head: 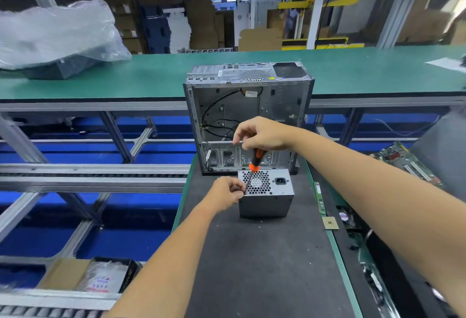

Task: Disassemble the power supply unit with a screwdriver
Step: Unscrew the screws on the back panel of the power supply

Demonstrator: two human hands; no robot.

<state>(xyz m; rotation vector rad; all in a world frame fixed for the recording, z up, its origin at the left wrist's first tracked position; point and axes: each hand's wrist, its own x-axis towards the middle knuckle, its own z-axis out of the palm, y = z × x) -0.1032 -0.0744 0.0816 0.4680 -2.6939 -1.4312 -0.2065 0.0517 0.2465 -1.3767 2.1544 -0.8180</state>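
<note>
On a dark work mat edged in green, inside a warehouse stacked with cardboard boxes, a grey power supply unit stands with its honeycomb fan grille facing up, just in front of an emptied computer case. The right hand grips the top of an orange-and-black screwdriver, fingers curled round the handle. The shaft slants down to the unit's near-left corner, where the left hand pinches its tip between curled fingers. Circuit boards lie right of the mat.
</note>
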